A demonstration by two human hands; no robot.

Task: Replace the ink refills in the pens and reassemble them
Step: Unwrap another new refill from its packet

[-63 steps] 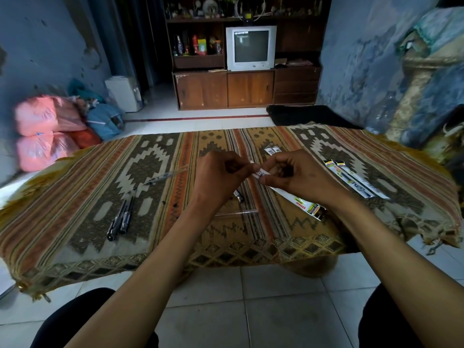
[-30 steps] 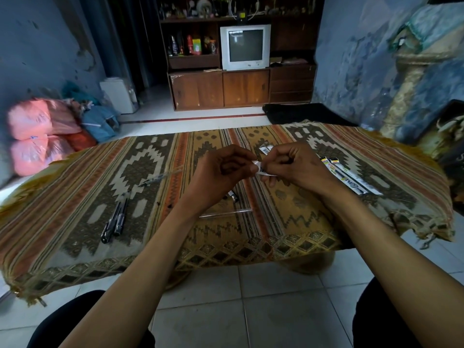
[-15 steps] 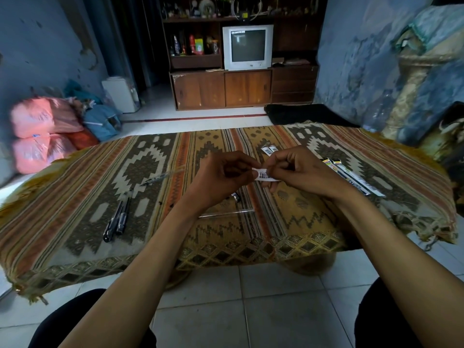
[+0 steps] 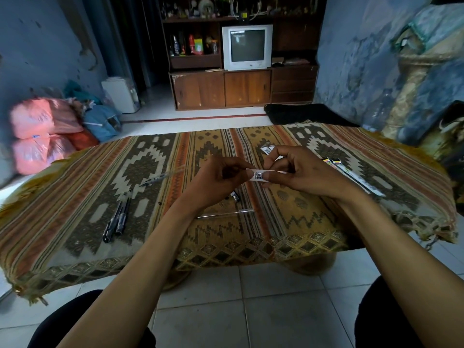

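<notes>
Head view. My left hand [image 4: 221, 175] and right hand [image 4: 298, 169] meet above the middle of the patterned cloth [image 4: 75, 197]. Both pinch the white refill wrapper [image 4: 261, 175], barcode facing me; left fingers are curled on its left end, right thumb and fingers nip the right part, index raised.

Change: two seconds ago the long printed packet hung from my right hand toward the near right; now only a short white strip spans between my hands. I judge the wrapper is being torn open or a piece stripped off. I cannot tell whether the refill itself is free yet; it is not visible.

Other items: two dark pens [image 4: 116, 218] lie side by side at near left; a clear barrel [image 4: 160, 176] lies left of my left hand; a clear tube [image 4: 223, 214] sits near, under my wrists; a small dark pen part [image 4: 234, 196] just beyond it. More refill packets [image 4: 351, 175] lie at right, torn scraps [image 4: 267, 149] farther off.

Status: still unpacking; no refill inserted, by my judgement.
</notes>
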